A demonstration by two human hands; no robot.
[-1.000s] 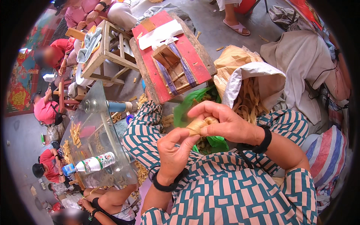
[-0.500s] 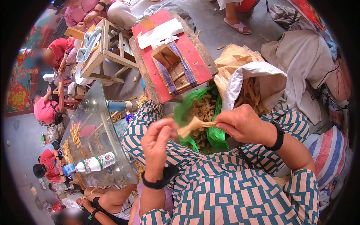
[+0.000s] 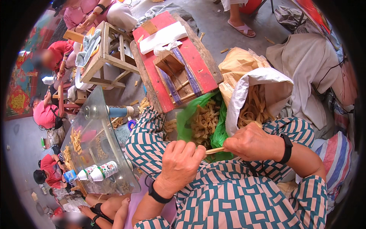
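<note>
A pale tan strip [image 3: 215, 151] stretches level between my two hands, over my lap. My left hand [image 3: 180, 165] is closed round one end, its knuckles up. My right hand [image 3: 252, 142] grips the other end, so only the narrow middle of the strip shows. Just beyond them a green plastic bag [image 3: 185, 121] lies spread, holding many short, knotted-looking tan pieces [image 3: 206, 118]. Right of it stands an open white woven sack [image 3: 280, 86] with long tan strips [image 3: 254, 105] inside.
A red board [image 3: 198, 49] with a small wooden frame stands ahead. On the left, a glass table [image 3: 127, 179] carries bottles [image 3: 103, 171] and loose strips. A wooden stool [image 3: 93, 72] is behind it; a striped bag [image 3: 333, 160] sits right. Other people sit around the left side.
My left hand, blurred and beside the strip's knotted, wide end before, now closes on it. Both hands are lower, and the strip is drawn out straight. A second bottle shows on the glass table.
</note>
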